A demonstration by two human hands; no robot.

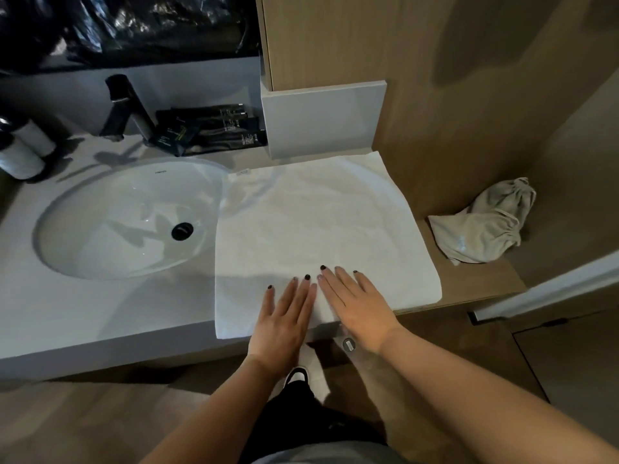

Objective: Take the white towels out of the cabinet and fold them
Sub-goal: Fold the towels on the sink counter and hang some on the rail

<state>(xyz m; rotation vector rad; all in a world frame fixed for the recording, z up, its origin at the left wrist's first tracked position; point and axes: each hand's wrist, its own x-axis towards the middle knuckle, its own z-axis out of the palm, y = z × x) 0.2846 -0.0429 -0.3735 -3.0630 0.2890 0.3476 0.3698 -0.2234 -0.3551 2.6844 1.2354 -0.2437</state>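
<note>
- The left hand (pixel 284 316) is lying flat with its fingers straight and slightly spread, palm down, pressing on the near part of the white towel (pixel 315 226); it is gripping nothing.
- The right hand (pixel 358 306) is lying the same way just beside it, fingers extended and close together, palm pressing on the towel, also holding nothing.
- The two hands are sitting side by side, their inner fingertips almost touching near the towel's front middle.
- The towel is lying spread flat on the counter (pixel 100 316), to the right of the sink basin (pixel 110 222), with its near edge reaching the counter's front edge and its left edge just overlapping the basin's rim.
- A small label (pixel 243 172) is showing at the towel's far left corner.
- A dark faucet (pixel 129 108) is standing behind the basin, with dark packets (pixel 214 128) lying beside it against the back wall.
- Two dispenser bottles (pixel 23 145) are standing at the counter's far left.
- A grey drawstring bag (pixel 485 226) is lying on the wooden ledge (pixel 475 283) to the right of the towel, apart from it.
</note>
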